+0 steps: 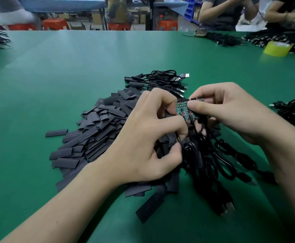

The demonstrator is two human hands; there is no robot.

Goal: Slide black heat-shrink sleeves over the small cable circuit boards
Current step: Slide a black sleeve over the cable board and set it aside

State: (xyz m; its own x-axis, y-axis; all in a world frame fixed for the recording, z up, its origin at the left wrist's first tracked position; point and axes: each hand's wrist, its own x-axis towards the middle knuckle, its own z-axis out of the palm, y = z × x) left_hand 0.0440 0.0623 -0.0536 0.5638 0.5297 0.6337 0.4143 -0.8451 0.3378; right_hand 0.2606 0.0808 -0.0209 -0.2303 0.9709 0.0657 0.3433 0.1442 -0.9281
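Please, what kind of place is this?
Probably a cable assembly workshop: a pile of black heat-shrink sleeves and bundled USB cables lie on a green worktable, and other people work at its far edge.

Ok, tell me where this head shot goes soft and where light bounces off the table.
Head view: sharpest at the circuit boards pinched by the right hand. Head view: the cables in the left hand's grip and the nearest USB plug blur. Head view: pale sheen on the far green table, shadows soft. Head view: wide lens stretches the forearms.
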